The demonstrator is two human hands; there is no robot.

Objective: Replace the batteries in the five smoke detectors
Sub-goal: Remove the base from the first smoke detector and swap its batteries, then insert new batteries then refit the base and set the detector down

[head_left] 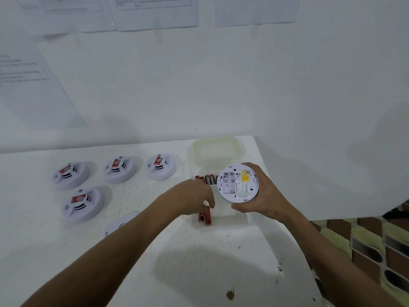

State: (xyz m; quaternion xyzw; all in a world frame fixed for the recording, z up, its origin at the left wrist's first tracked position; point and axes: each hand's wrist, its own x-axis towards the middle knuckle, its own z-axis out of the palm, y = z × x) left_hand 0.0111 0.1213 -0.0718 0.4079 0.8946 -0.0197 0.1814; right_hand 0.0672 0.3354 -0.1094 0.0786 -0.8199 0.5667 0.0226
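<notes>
My right hand (261,196) holds a white smoke detector (238,183) upside down, its open, empty battery bay and yellow label facing me. My left hand (194,196) reaches into a clear plastic box (241,218), its fingers pinching red batteries (205,216) that stick out below them. More red and black batteries (209,178) lie in a row at the box's far end. Several other white detectors sit face up on the table, among them one at the back left (69,175) and one nearer (81,206). A white cover (120,222) lies beside my left forearm.
A translucent lid (217,149) leans behind the box near the table's back right corner. The white table (155,273) ends at the right, with patterned floor (365,244) beyond. Papers (155,12) hang on the white wall behind.
</notes>
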